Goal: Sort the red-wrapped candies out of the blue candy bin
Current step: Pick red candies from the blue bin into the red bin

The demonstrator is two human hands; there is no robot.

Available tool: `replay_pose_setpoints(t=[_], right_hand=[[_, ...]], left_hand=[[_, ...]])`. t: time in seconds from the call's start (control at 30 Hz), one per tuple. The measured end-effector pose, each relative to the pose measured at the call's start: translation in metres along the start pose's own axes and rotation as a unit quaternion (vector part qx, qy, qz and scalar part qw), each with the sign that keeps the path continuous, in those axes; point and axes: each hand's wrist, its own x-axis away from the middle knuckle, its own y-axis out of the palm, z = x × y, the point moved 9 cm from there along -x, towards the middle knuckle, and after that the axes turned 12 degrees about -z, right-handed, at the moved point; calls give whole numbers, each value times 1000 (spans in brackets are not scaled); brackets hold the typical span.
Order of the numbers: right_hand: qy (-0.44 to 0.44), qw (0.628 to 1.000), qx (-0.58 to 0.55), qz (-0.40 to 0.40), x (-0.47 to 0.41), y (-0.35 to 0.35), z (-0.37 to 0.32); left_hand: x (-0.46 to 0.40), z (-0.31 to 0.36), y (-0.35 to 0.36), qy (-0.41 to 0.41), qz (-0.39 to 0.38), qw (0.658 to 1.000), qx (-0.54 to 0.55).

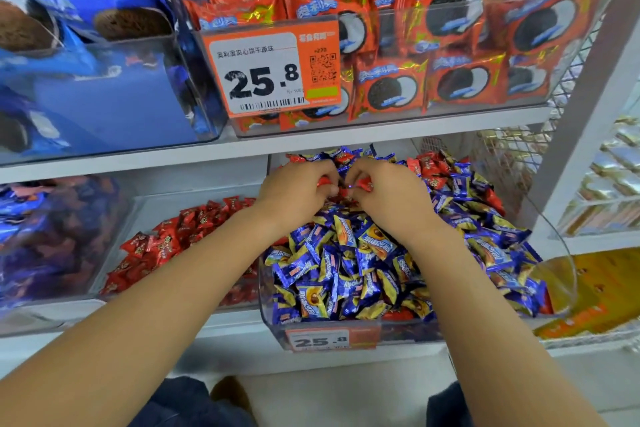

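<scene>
Both hands dig into the clear bin (273,326) of blue candies (349,270): left hand (298,191) and right hand (384,194) each pinch a red candy (364,184). Neighbouring bin (114,253) on the shelf (225,149) holds red ones.

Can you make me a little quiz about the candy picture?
1. True or false: both hands are in the blue candy bin.
2. What colour are the candies that the left hand and the right hand pinch?
3. Where do more red-wrapped candies lie in this bin? A) at the back B) at the front label

Key: 1 true; 2 red; 3 A
</scene>
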Motion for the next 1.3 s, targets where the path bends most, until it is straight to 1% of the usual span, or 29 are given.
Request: replay_pose_setpoints(t=[0.17, 0.23, 0.33, 0.4, 0.5, 0.57, 0.67, 0.77, 0.83, 0.9, 1.0, 1.07, 1.1, 1.2, 1.3], right_hand=[[41, 999, -22, -2, 11, -18, 18], [52, 998, -43, -5, 18, -23, 29], [76, 995, -57, -8, 32, -30, 49], [96, 993, -71, 8, 44, -39, 60], [129, 979, -130, 85, 63, -59, 77], [149, 974, -128, 115, 73, -65, 85], [174, 977, -100, 76, 78, -58, 92], [188, 980, -46, 36, 79, -54, 97], [169, 985, -39, 27, 77, -55, 98], [130, 989, -65, 3, 73, -51, 92], [75, 991, -81, -72, 67, -34, 73], [65, 990, -34, -120, 63, -20, 65], [67, 989, -4, -129, 62, -17, 65], [58, 985, 75, -141, 56, -10, 59], [55, 980, 129, -142, 51, -5, 53]], left_hand=[[19, -12, -9, 15, 11, 991, 131], [26, -11, -9, 20, 0, 987, 161], [32, -8, -5, 26, -16, 987, 156], [32, -13, -5, 13, -12, 987, 160], [26, -22, -9, -35, 6, 988, 149], [18, -20, -12, -50, 6, 991, 122], [1, -10, -6, -46, -19, 994, 101], [-20, -11, 10, -75, -79, 992, 63], [-29, -10, 21, -101, -137, 985, 2], [-32, -8, 25, -115, -178, 976, -49], [-36, -3, 29, -107, -204, 972, -54], [-36, -4, 29, -98, -192, 976, -32], [-38, -3, 29, -91, -176, 980, -24], [-30, -4, 22, -65, -97, 993, 14], [-15, -8, 14, -44, -24, 993, 105]])
